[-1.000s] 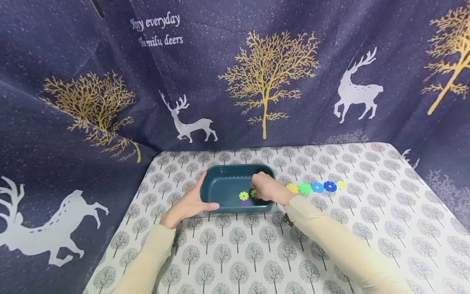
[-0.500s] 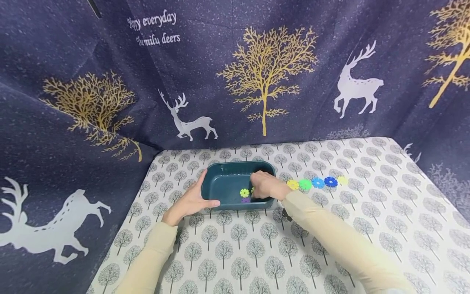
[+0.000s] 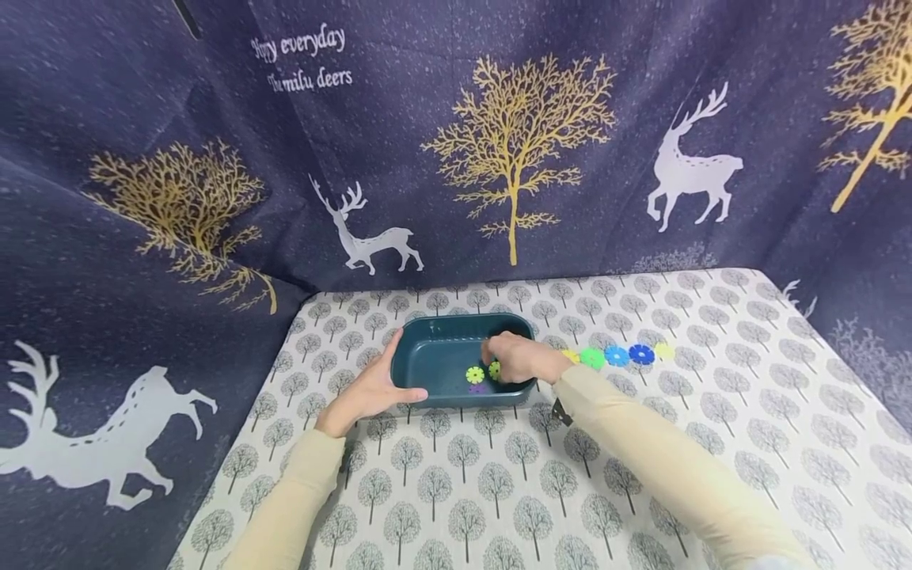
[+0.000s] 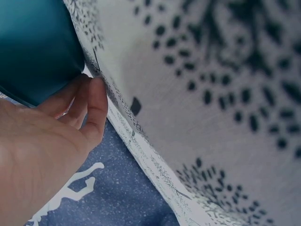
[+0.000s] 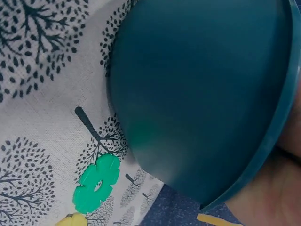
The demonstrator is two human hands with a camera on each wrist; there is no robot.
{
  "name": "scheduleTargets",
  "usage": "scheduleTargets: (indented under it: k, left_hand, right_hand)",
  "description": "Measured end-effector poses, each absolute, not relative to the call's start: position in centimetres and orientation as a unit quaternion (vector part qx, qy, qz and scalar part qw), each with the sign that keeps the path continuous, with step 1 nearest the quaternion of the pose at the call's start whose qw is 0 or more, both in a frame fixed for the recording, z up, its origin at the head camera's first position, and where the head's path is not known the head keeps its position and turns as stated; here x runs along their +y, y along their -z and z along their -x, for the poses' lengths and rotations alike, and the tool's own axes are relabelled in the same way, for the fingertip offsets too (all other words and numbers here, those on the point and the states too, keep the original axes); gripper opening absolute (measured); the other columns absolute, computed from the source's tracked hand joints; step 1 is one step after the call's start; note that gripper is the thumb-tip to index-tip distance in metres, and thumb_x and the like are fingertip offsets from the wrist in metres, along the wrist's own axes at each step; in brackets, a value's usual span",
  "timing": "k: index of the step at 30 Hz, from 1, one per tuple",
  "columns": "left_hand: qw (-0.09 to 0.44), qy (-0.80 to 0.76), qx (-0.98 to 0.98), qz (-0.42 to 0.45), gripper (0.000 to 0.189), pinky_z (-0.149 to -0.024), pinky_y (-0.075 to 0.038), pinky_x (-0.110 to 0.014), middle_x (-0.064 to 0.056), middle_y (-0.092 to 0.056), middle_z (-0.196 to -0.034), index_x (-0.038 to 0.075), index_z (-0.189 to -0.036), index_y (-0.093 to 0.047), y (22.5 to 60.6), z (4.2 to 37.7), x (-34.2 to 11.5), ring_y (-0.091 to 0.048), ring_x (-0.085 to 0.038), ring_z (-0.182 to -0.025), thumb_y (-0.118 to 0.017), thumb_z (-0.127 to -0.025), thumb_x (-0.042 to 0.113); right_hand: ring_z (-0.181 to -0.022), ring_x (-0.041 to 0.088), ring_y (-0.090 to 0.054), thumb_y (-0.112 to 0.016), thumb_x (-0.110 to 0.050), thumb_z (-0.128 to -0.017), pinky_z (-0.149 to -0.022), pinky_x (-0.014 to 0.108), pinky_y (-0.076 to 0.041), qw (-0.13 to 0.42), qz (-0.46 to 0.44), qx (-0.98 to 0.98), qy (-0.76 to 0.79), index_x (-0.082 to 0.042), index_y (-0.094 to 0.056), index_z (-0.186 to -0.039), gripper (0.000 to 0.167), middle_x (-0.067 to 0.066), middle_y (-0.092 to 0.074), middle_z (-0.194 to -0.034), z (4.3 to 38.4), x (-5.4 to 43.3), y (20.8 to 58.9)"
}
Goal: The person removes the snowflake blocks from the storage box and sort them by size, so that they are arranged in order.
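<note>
A dark teal plastic tub [image 3: 435, 356] stands on the cloth-covered table. My left hand [image 3: 370, 388] holds its left end, thumb at the front rim and fingers along the outer wall. Reaching over the right wall, my right hand [image 3: 516, 356] has bent fingers inside the tub; whether they pinch anything is hidden. Beside those fingers lies a yellow-green flower-shaped plastic disc [image 3: 495, 370], partly covered. Another yellow-green disc [image 3: 475, 375] lies to its left, with a purple disc [image 3: 479, 389] just in front. The tub wall blocks the right fingertips in the right wrist view.
Right of the tub runs a row of similar discs: yellow [image 3: 570, 356], green disc [image 3: 592, 358], light blue disc [image 3: 617, 355], dark blue disc [image 3: 641, 354] and pale yellow disc [image 3: 664, 351]. A dark blue curtain [image 3: 584, 174] hangs behind the table.
My right hand has shifted slightly inside the tub, and its fingers have lifted a little. More of the yellow-green disc beside it shows than half a second ago. My left hand stays put.
</note>
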State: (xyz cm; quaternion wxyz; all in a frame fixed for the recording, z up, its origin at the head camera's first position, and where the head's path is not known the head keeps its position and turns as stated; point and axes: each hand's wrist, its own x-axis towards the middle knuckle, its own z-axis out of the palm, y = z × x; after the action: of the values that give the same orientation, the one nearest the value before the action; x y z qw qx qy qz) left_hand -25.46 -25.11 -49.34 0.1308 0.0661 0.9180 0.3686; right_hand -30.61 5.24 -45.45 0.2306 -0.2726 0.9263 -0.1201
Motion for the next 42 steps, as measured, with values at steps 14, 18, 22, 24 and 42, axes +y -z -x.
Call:
scheduleTargets:
  k: [14, 18, 22, 24, 42]
  left_hand:
    - [0.139, -0.365, 0.918, -0.066, 0.138, -0.129, -0.024, -0.08, -0.025, -0.014, -0.183, 0.026, -0.177, 0.006, 49.4, 25.3, -24.6, -0.025, -0.056, -0.164, -0.093, -0.084, 0.049]
    - [0.144, -0.365, 0.918, -0.058, 0.137, -0.13, -0.024, -0.079, -0.024, -0.012, -0.183, 0.027, -0.177, 0.005, 49.4, 25.2, -24.6, -0.023, -0.056, -0.165, -0.093, -0.084, 0.05]
    - [0.144, -0.367, 0.917, -0.054, 0.137, -0.129, -0.025, -0.08, -0.027, -0.016, -0.182, 0.027, -0.178, 0.004, 49.4, 25.0, -24.7, -0.026, -0.057, -0.164, -0.093, -0.084, 0.048]
    - [0.143, -0.368, 0.917, -0.057, 0.137, -0.128, -0.026, -0.08, -0.029, -0.018, -0.181, 0.027, -0.178, 0.005, 49.4, 25.0, -24.7, -0.027, -0.058, -0.163, -0.093, -0.084, 0.048]
    - [0.141, -0.377, 0.913, -0.07, 0.136, -0.13, -0.024, -0.079, -0.026, -0.01, -0.183, 0.025, -0.177, 0.007, 49.4, 25.2, -25.0, -0.02, -0.057, -0.165, -0.092, -0.086, 0.048]
  right_hand:
    - [-0.105, 0.03, -0.08, -0.083, -0.003, -0.089, -0.095, 0.042, -0.068, 0.136, 0.334, 0.918, 0.164, 0.001, -0.081, -0.121, 0.032, 0.017, -0.082, -0.123, 29.9, 6.4, 46.0]
    - [-0.068, 0.011, -0.062, -0.086, -0.004, -0.088, -0.082, 0.031, -0.065, 0.115, 0.333, 0.912, 0.21, 0.004, -0.079, -0.124, 0.037, 0.019, -0.083, -0.106, 29.6, 6.8, 46.1]
    - [-0.059, 0.003, -0.044, -0.088, -0.009, -0.09, -0.072, 0.024, -0.056, 0.105, 0.325, 0.905, 0.255, 0.004, -0.078, -0.126, 0.04, 0.009, -0.075, -0.077, 29.4, 7.2, 46.4]
    - [-0.062, 0.003, -0.051, -0.088, -0.011, -0.089, -0.072, 0.024, -0.057, 0.097, 0.319, 0.902, 0.275, 0.004, -0.079, -0.125, 0.04, 0.004, -0.074, -0.076, 29.3, 7.5, 46.5]
    - [-0.073, 0.009, -0.061, -0.091, -0.011, -0.087, -0.068, 0.022, -0.054, 0.01, 0.253, 0.884, 0.394, 0.003, -0.08, -0.122, 0.039, 0.004, -0.07, -0.085, 28.3, 11.8, 45.3]
